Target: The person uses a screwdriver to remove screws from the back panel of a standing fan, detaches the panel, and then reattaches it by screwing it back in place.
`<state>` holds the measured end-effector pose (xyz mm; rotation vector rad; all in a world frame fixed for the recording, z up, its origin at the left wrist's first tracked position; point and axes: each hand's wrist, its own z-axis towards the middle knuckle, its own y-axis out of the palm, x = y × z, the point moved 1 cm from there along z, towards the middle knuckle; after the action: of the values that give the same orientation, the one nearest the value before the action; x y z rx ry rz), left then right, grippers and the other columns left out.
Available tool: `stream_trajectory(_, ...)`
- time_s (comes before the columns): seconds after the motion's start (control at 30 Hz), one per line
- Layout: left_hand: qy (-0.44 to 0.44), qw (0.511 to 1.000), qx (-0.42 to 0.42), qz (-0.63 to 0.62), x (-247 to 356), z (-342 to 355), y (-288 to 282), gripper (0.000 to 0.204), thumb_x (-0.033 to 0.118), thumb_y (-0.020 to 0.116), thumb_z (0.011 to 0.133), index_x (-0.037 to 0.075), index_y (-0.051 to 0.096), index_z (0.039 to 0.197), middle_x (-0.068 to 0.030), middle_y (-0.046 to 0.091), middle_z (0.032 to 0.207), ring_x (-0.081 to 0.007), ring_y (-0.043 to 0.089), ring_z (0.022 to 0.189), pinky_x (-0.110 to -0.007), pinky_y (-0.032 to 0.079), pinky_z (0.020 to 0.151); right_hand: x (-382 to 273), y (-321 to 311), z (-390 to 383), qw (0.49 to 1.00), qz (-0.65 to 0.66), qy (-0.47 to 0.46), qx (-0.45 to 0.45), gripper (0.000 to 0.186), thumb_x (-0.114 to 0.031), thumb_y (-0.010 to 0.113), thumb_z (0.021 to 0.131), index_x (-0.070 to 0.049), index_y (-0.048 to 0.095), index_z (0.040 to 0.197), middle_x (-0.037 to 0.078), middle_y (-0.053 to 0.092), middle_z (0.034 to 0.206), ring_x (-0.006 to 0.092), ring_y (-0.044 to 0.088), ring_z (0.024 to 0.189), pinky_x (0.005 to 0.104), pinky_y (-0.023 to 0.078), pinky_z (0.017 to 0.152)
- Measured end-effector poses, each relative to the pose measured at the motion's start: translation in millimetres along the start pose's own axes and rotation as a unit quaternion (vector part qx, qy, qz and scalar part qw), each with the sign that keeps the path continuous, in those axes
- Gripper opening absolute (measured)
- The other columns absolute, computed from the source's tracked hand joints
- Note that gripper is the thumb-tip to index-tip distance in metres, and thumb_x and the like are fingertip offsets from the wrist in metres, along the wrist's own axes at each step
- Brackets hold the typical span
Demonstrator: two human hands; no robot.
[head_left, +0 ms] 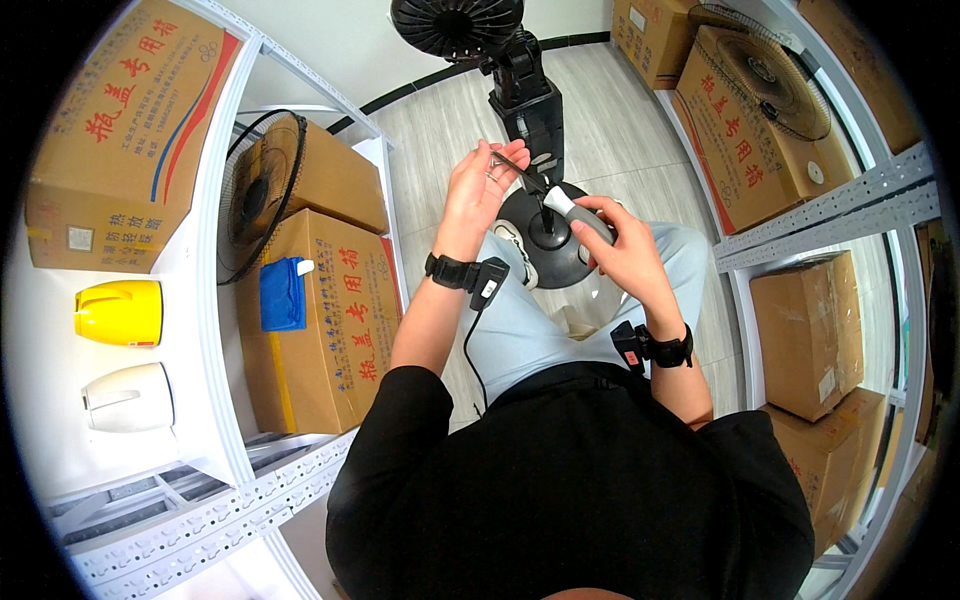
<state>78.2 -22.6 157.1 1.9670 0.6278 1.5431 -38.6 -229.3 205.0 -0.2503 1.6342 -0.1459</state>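
In my right hand (618,247) is a screwdriver (582,216) with a grey and white handle, its dark shaft slanting up to the left. My left hand (483,180) is turned palm up with the fingers stretched out. The shaft's tip lies over its fingers; whether it touches them I cannot tell. A small shiny bit shows at the left fingers, too small to name. Just beyond both hands stands a black fan stand (531,115) on a round base (548,230) between my legs. A black round slotted part (457,22) tops it.
Left shelves hold a yellow container (120,312), a white one (130,397), cardboard boxes (330,320), a wire fan guard (262,195) and a blue cloth (283,294). On the right shelves are more boxes (805,330) and another fan guard (765,75). A cable (474,360) hangs from my left wrist strap.
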Motion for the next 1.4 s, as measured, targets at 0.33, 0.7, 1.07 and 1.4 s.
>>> stream_trajectory(0.33, 0.033, 0.998, 0.027, -0.044, -11.0, 1.5, 14.9, 0.027, 0.022, 0.052, 0.099, -0.005, 0.053, 0.097, -0.0261, 0.058, 0.115, -0.0332, 0.060, 0.107, -0.043, 0.051, 0.098, -3.8, 6.6, -7.2, 0.988, -0.101, -0.093, 0.075, 0.034, -0.021, 0.066, 0.084, -0.006, 0.060, 0.113, 0.017, 0.065, 0.087, 0.0277, 0.062, 0.066, 0.0352, 0.048, 0.060)
stream_trajectory(0.7, 0.044, 0.999, -0.007, -0.021, -1.4, 2.8, 48.8, 0.027, 0.017, 0.054, 0.098, -0.008, 0.054, 0.108, -0.0232, 0.061, 0.109, -0.0319, 0.062, 0.104, -0.042, 0.052, 0.096, -8.4, 4.2, -14.2, 0.971, -0.114, -0.152, 0.145, 0.033, -0.020, 0.064, 0.087, -0.007, 0.059, 0.117, 0.018, 0.064, 0.095, 0.0332, 0.064, 0.081, 0.0385, 0.051, 0.071)
stream_trajectory(1.07, 0.047, 0.998, -0.026, -0.032, -0.5, 15.1, 57.1, 0.022, 0.008, 0.054, 0.095, -0.010, 0.055, 0.108, -0.0228, 0.063, 0.107, -0.0324, 0.063, 0.102, -0.042, 0.053, 0.095, -21.3, 9.5, -8.1, 0.992, -0.030, -0.035, 0.118, 0.034, -0.023, 0.061, 0.091, -0.003, 0.057, 0.118, 0.015, 0.066, 0.081, 0.0195, 0.066, 0.066, 0.0315, 0.049, 0.059)
stream_trajectory(1.4, 0.003, 0.999, -0.051, -0.009, 3.1, 19.2, 50.3, 0.023, 0.008, 0.056, 0.093, -0.007, 0.058, 0.110, -0.0180, 0.064, 0.102, -0.0239, 0.063, 0.090, -0.033, 0.053, 0.080, -14.9, 14.9, 15.2, 0.978, 0.205, 0.041, 0.030, 0.037, -0.028, 0.050, 0.098, -0.002, 0.051, 0.125, 0.010, 0.068, 0.090, 0.0118, 0.065, 0.063, 0.0201, 0.043, 0.047)
